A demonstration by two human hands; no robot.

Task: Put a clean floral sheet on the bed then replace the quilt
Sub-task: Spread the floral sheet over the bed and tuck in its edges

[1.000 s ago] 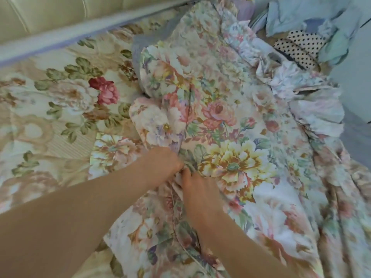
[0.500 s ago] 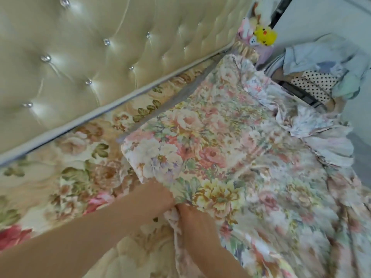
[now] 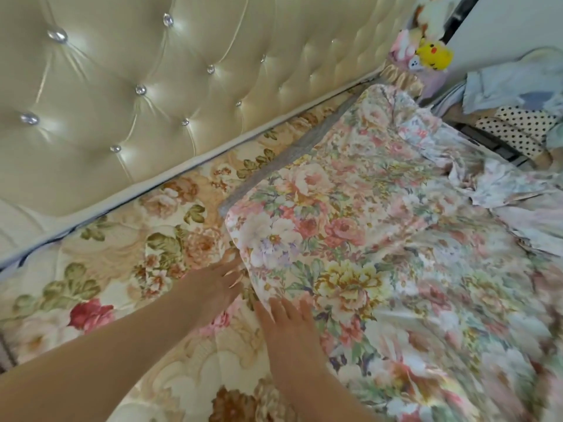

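A bed fills most of the view, its mattress (image 3: 128, 260) bare on the left and covered in a cream quilted fabric printed with large roses and green leaves. Along its far edge stands a padded cream headboard (image 3: 146, 86), tufted and set with shiny studs. In the upper right corner, past the end of the headboard, a yellow plush toy (image 3: 434, 53) sits among other soft toys against a pale wall. To the right of the bed lies a heap of clothes (image 3: 515, 95): light blue pieces on top and a white cloth with black dots (image 3: 518, 129) beneath them. No box or basket can be made out under that heap.

The floral sheet (image 3: 365, 239) lies over the right half of the mattress, rumpled, its near left corner folded under and its right part bunched into pale folds by the bed's edge. A grey strip shows along its far-left border.

The left hand (image 3: 213, 287) rests at the sheet's left edge, fingers straight and spread, its grip wide and holding nothing. The right hand (image 3: 289, 327) lies flat on the sheet's near corner, fingers straight, its grip likewise wide, pressing the cloth down.
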